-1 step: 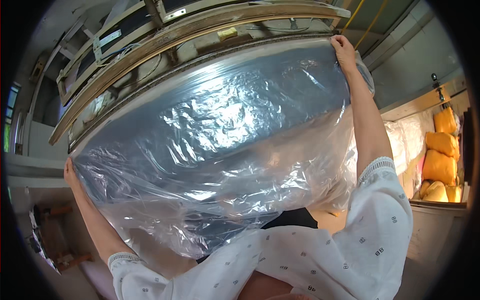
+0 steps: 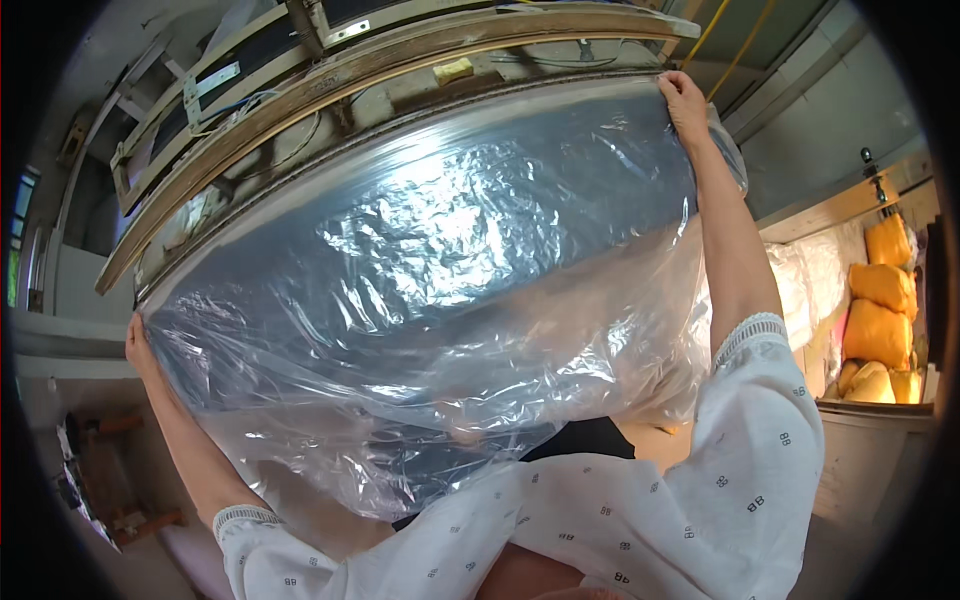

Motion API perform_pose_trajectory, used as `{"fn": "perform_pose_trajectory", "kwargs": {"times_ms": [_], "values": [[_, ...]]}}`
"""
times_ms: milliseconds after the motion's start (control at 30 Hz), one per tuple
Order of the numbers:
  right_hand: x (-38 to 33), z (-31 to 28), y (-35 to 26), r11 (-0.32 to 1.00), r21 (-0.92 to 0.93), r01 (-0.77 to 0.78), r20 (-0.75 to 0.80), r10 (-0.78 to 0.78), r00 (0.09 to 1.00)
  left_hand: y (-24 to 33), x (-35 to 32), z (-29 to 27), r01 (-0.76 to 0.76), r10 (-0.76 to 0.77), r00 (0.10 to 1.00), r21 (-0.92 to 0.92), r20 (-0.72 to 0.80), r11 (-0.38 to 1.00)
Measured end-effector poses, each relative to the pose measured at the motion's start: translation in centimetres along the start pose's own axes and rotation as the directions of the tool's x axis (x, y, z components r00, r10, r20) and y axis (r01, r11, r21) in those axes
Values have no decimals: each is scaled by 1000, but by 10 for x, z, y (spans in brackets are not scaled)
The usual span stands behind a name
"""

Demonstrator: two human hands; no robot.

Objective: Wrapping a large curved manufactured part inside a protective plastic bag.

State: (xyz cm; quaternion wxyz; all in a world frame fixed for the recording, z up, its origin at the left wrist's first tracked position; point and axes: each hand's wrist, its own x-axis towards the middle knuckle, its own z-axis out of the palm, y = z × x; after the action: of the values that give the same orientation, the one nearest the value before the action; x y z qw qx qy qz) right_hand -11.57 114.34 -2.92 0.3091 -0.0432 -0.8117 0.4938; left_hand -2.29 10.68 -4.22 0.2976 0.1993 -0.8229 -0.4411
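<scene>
A large sheet of clear, crinkled plastic [image 2: 430,290] is stretched out wide in front of me, up at arm's length. My left hand [image 2: 140,345] grips its lower left corner. My right hand [image 2: 685,105] is raised high and grips its upper right corner. The plastic hangs slack between them and bunches toward the bottom. Both arms wear white patterned sleeves [image 2: 700,500]. The sheet hides most of what lies behind it.
A long wooden and metal frame [image 2: 400,50] with wires runs slantwise just above the sheet's top edge. Several yellow stuffed sacks [image 2: 880,300] are stacked at the right, beside more clear plastic. A grey bin [image 2: 870,460] stands below them. A pale wall is at the left.
</scene>
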Motion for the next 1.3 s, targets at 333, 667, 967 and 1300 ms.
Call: {"fn": "perform_pose_trajectory", "kwargs": {"times_ms": [333, 667, 967, 1300], "values": [[12, 10, -15, 956, -294, -5, -60, -13, 998, 26, 15, 43, -11, 12, 999, 8, -42, 1000], [26, 3, 1, 915, -381, -136, -252, 38, 967, -7, 29, 26, 38, -34, 998, 60, -57, 998], [32, 0, 5, 927, -357, -114, -239, 28, 971, 2, 30, 31, 158, -202, 973, -320, -108, 934], [-18, -51, -57, 879, -431, 204, 486, 36, 873, 44, 42, -85, -154, 150, 988, 129, 43, 980]]}}
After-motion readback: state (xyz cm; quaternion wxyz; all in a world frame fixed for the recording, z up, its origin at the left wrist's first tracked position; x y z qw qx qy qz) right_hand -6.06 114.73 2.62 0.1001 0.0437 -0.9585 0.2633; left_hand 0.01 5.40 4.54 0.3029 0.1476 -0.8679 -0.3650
